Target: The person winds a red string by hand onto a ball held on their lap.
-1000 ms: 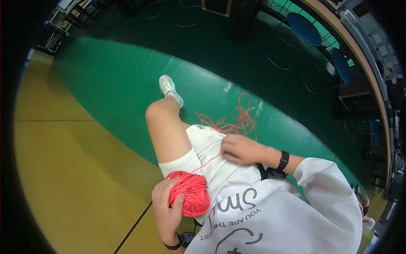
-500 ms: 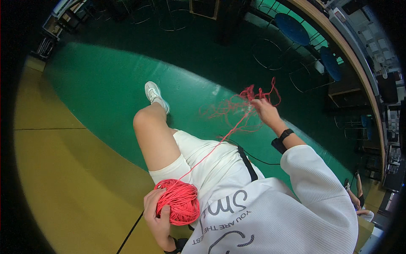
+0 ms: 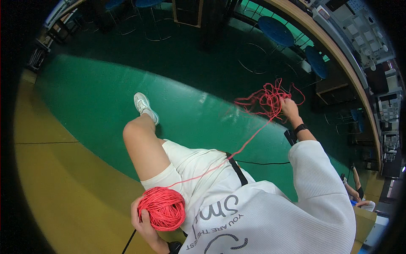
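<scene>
- A red ball of cord [image 3: 163, 208] sits at the lower centre-left of the frame, against the person's white shorts [image 3: 186, 163], which probably help brace it.
- The left hand [image 3: 143, 218] cups its left side, thumb over the front, seemingly to steady it.
- A strand [image 3: 228, 160] runs up and right from the ball, fairly straight, likely from slight tension.
- At upper right, the right hand [image 3: 291, 109] grips a loose red tangle [image 3: 267, 98], held out well apart from the ball, perhaps to keep loops separate.
- Beyond lie green floor [image 3: 105, 93] and, upper right, blue stools [image 3: 277, 30].
</scene>
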`<state>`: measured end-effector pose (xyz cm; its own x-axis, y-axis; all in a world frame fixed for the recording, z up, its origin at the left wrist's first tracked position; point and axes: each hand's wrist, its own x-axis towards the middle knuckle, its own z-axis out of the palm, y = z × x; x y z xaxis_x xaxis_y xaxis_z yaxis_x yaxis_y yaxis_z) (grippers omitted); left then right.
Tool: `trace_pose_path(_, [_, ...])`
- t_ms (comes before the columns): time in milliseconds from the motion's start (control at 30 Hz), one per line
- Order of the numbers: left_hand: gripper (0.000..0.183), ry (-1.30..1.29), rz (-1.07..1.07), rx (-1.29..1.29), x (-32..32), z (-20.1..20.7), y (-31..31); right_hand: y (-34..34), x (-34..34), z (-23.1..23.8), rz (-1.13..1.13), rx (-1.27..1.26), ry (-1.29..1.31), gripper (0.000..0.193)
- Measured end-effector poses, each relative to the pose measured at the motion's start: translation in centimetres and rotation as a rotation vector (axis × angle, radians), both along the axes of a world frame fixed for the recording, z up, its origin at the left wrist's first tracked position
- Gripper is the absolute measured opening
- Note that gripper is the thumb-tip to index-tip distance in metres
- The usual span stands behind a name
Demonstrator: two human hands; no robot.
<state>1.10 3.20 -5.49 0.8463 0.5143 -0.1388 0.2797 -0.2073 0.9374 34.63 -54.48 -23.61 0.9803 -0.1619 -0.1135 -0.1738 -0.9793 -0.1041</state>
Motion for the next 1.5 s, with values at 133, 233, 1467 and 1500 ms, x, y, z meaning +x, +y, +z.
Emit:
trace_pose_path(133, [0.04,0.04,-0.061,0.106,0.7,1.4,0.3,6.3,0.2,3.0,0.17,0.29,0.216,0.048])
trace_pose_path(233, [0.037,0.046,-0.112,0.158,1.8,2.9,-0.6,10.0,3.0,7.0,0.182,0.701,-0.526,0.029])
trace_pose_path(1467, [0.027,-0.009,-0.187,0.269,3.1,2.9,-2.4,13.7,-10.2,-8.2,0.55,0.281,1.038,0.033])
trace_pose_path(1500, [0.027,-0.015,-0.178,0.245,3.2,2.9,-2.5,13.0,-9.6,-8.9,0.463,0.367,1.04,0.032])
